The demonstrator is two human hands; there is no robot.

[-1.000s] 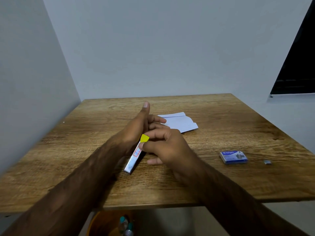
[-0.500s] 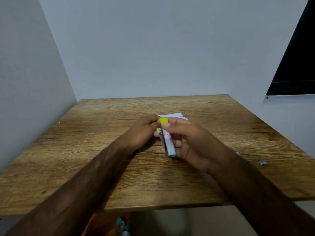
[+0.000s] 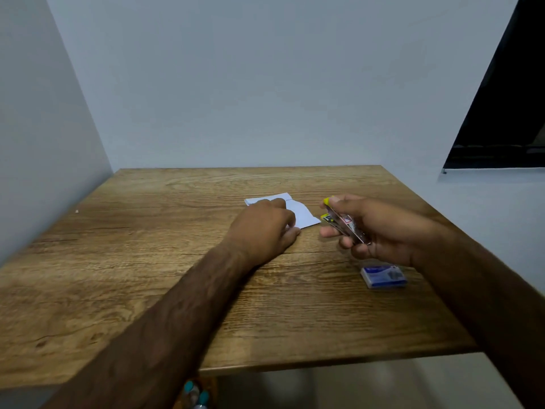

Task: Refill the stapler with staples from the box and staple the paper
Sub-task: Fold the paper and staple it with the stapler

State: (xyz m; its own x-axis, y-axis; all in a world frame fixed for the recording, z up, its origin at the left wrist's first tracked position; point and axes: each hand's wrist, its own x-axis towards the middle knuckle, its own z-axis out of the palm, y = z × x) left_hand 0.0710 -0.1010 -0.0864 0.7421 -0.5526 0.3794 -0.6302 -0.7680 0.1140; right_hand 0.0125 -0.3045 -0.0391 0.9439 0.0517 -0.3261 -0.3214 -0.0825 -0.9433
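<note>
My right hand (image 3: 380,228) grips a small silver stapler (image 3: 345,224) with yellow tips, held above the table to the right of the paper. The white paper (image 3: 300,212) lies flat near the table's middle. My left hand (image 3: 262,228) rests on the paper's near left part with curled fingers; whether it pinches the paper is hidden. A blue staple box (image 3: 383,277) lies on the table just below my right hand.
The wooden table (image 3: 147,261) stands against grey walls at the left and back. A dark window opening (image 3: 507,113) is at the upper right. Some bottles (image 3: 194,394) show under the table's front edge.
My right hand has carried the stapler rightwards, away from my left hand. My left hand let go of the stapler and settled on the paper. The staple box is uncovered again.
</note>
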